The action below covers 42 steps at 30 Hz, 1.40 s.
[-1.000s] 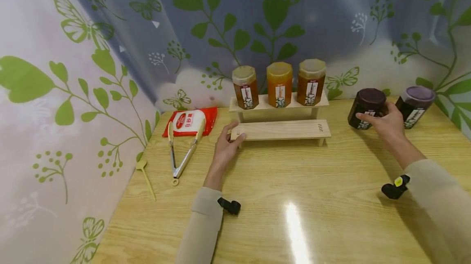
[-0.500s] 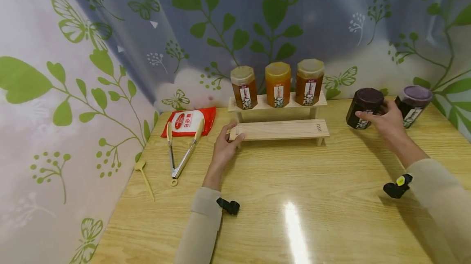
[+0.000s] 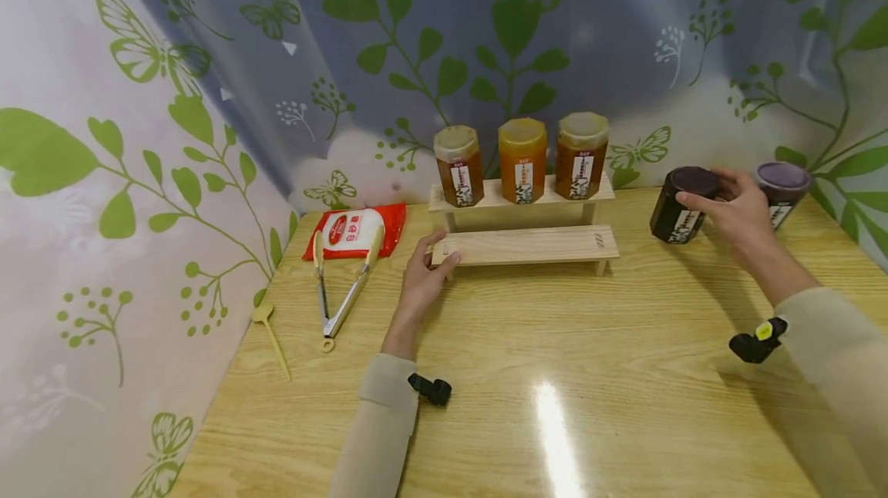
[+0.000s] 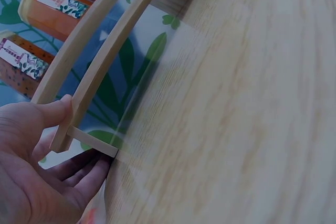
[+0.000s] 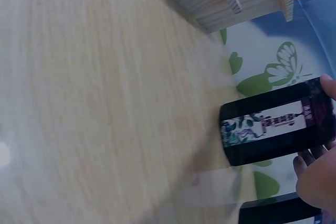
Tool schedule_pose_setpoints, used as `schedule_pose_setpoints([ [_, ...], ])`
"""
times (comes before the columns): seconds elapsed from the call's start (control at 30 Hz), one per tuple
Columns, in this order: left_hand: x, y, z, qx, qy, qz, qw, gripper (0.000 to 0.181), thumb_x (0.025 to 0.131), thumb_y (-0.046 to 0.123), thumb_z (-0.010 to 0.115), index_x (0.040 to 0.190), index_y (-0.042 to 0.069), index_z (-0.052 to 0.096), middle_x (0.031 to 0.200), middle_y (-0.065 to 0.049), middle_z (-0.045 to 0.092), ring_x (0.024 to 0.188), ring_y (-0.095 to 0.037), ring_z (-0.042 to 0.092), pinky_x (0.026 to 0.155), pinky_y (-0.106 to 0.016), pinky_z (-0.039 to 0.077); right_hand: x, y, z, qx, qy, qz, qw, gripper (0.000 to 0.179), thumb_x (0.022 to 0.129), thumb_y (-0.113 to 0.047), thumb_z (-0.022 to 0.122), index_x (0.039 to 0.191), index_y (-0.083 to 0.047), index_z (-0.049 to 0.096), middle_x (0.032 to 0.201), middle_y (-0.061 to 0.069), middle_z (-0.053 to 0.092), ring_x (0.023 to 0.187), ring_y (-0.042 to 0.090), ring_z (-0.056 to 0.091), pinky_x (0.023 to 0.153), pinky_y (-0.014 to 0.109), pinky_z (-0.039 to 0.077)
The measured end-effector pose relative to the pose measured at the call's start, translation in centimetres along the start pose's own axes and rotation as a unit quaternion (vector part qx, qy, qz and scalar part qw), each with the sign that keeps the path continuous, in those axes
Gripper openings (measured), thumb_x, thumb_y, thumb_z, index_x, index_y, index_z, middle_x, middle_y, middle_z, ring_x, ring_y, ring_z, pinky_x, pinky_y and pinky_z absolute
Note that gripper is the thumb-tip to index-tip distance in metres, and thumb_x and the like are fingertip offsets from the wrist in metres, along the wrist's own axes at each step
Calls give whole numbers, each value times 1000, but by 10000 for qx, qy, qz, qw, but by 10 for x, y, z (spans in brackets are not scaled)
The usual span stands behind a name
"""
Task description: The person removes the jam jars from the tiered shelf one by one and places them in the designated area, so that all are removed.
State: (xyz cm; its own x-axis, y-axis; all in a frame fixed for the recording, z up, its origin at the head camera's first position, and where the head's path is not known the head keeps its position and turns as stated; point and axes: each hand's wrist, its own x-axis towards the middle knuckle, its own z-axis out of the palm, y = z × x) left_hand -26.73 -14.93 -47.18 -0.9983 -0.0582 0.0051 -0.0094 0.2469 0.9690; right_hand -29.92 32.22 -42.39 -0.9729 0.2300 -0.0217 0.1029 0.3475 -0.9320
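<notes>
A two-step wooden display rack (image 3: 527,245) stands near the back, its left end held by my left hand (image 3: 421,282). In the left wrist view the thumb lies on the lower step and the fingers (image 4: 92,179) reach past its leg. Off to the right, my right hand (image 3: 745,213) grips a dark jar (image 3: 673,213) up at its lid. The right wrist view shows that jar's label (image 5: 268,121), with the base end close to the tabletop. Partly behind the hand is a second dark jar (image 3: 787,178) with a purple lid.
On the upper step sit an amber jar (image 3: 463,174), an orange jar (image 3: 523,170) and a brown jar (image 3: 579,166). Tongs (image 3: 347,305) rest against a red-and-white packet (image 3: 357,230) at left. A yellow spoon (image 3: 272,332) lies near the left wall. Printed curtain backs the table.
My right hand has shifted slightly up on the dark jar, and the jar has turned a little so more of its label faces forward. The left hand stays on the rack.
</notes>
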Motion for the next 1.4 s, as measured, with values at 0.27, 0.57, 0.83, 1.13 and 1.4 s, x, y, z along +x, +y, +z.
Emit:
schedule_pose_setpoints([
  [0.27,2,-2,1,-18,0,2,10000,56,99,27,74,151,26,53,118,-17,69,93,-25,63,72,-29,47,2,-23,-1,181,16,-385,9991,84,96,-45,72,165,-24,28,169,-1,30,156,19,23,125,42,22],
  [0.57,2,-2,1,-17,38,-7,10000,55,99,26,74,151,25,54,119,-18,70,96,-24,64,74,-30,48,4,-49,14,157,-175,-748,9969,75,98,-43,71,162,-26,34,170,0,25,159,25,12,125,51,19],
  [0.83,1,-1,1,-12,59,-48,10000,54,99,27,75,149,28,55,117,-15,70,93,-21,62,75,-31,48,5,-63,38,319,-782,-1214,9890,77,100,-36,71,163,-18,30,171,5,24,160,22,5,126,55,12],
  [1.13,2,-1,1,-7,62,-47,10000,54,99,26,74,149,28,54,121,-15,70,95,-20,63,76,-30,49,3,-74,65,329,-1019,-1272,9861,83,97,-38,75,163,-15,30,169,8,25,160,26,9,126,53,11],
  [1.4,2,-2,0,-11,23,-33,10000,54,99,27,74,149,28,55,121,-16,70,97,-24,64,75,-30,48,-1,-85,87,364,-1140,-1275,9846,83,94,-39,78,161,-17,33,164,11,32,153,30,26,125,53,16],
])
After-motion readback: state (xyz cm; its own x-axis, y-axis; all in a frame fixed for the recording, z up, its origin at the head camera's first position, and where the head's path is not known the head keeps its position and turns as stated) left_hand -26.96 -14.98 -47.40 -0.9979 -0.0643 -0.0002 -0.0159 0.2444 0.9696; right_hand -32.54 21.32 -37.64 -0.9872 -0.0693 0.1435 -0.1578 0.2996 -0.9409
